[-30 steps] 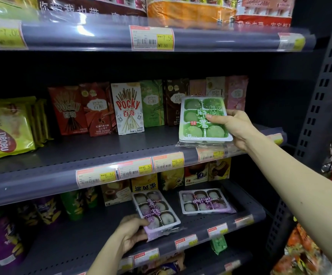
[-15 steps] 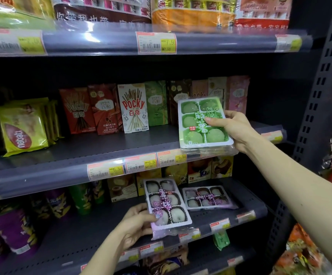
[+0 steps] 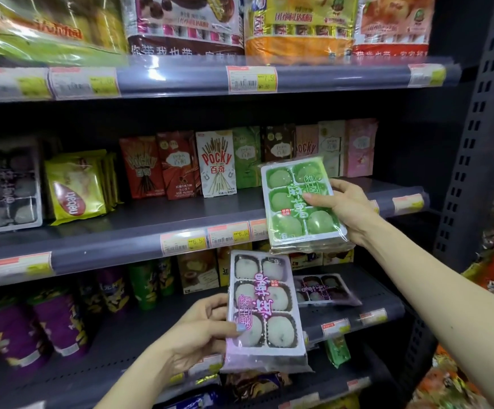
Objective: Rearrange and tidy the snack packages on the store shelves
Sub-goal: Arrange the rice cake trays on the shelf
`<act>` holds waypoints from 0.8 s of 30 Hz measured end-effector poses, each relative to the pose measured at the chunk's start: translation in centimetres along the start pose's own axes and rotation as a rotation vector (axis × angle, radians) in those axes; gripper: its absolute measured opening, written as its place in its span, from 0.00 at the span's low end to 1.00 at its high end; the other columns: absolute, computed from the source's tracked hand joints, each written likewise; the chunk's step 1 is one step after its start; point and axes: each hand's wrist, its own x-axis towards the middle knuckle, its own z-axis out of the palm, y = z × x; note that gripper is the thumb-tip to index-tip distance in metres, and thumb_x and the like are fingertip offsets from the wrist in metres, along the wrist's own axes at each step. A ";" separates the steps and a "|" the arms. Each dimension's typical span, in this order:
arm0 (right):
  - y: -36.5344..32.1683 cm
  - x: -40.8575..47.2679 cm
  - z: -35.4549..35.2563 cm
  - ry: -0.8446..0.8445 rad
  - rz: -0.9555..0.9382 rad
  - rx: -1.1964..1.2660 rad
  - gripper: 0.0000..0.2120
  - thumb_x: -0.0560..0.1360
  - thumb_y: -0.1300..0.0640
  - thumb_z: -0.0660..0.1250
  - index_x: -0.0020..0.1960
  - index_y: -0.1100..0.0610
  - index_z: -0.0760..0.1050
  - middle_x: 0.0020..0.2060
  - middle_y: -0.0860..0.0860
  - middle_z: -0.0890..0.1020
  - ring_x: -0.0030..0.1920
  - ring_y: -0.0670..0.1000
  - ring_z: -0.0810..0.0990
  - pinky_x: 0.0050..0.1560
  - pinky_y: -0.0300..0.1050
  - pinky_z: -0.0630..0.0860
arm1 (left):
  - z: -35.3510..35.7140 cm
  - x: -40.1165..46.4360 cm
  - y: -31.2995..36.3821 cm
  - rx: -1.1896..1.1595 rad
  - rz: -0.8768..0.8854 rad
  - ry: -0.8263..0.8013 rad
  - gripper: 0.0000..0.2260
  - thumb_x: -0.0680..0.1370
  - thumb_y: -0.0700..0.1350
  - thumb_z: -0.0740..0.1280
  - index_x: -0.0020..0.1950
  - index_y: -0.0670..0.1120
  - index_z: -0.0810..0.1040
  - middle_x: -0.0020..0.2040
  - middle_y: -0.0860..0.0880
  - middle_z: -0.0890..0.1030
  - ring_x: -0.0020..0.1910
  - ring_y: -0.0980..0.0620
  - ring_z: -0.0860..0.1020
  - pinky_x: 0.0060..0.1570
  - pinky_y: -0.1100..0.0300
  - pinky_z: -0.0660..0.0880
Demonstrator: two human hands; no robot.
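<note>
right hand [image 3: 347,212] grips green mochi tray [image 3: 300,203] right of centre; left hand [image 3: 207,335] grips purple mochi tray [image 3: 264,305] below. best to set each flat, label forward, beside matching trays.

Price labels [image 3: 252,79] line the grey shelf edges [image 3: 328,76], and a perforated dark upright [image 3: 472,143] stands at right.

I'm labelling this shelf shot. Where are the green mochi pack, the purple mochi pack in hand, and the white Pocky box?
green mochi pack [image 3: 297,202]: head view, on its printed centre label.
purple mochi pack [image 3: 264,302]: head view, on the middle of its clear top.
white Pocky box [image 3: 216,163]: head view, on its front face.
</note>
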 end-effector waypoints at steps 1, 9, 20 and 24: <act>0.1 -0.4 0.2 -0.004 -0.007 -0.003 0.20 0.63 0.65 0.78 0.52 0.58 0.76 0.41 0.54 0.87 0.41 0.56 0.86 0.33 0.47 0.81 | -0.2 -0.6 0.1 0.000 0.006 -0.015 0.26 0.65 0.29 0.74 0.62 0.39 0.77 0.55 0.37 0.82 0.47 0.43 0.84 0.34 0.57 0.80; 0.4 -3.6 3.5 -0.074 -0.039 -0.038 0.17 0.66 0.64 0.77 0.54 0.59 0.80 0.44 0.55 0.86 0.43 0.55 0.86 0.37 0.44 0.81 | -2.9 -6.1 1.2 0.047 0.065 -0.019 0.25 0.68 0.31 0.74 0.63 0.44 0.78 0.59 0.37 0.80 0.55 0.39 0.80 0.48 0.50 0.80; 1.7 -6.6 13.9 -0.158 -0.009 0.050 0.16 0.67 0.65 0.75 0.54 0.58 0.80 0.45 0.56 0.86 0.43 0.57 0.86 0.36 0.46 0.81 | -10.1 -16.2 2.4 0.027 0.151 0.037 0.28 0.66 0.36 0.78 0.65 0.48 0.77 0.62 0.40 0.80 0.57 0.43 0.80 0.48 0.56 0.80; 2.3 -7.2 18.5 -0.179 -0.011 0.062 0.17 0.65 0.61 0.77 0.53 0.59 0.81 0.45 0.56 0.86 0.44 0.56 0.86 0.36 0.45 0.82 | -13.8 -20.0 3.7 -0.027 0.258 0.173 0.29 0.62 0.35 0.80 0.62 0.45 0.78 0.58 0.38 0.81 0.51 0.43 0.83 0.40 0.54 0.81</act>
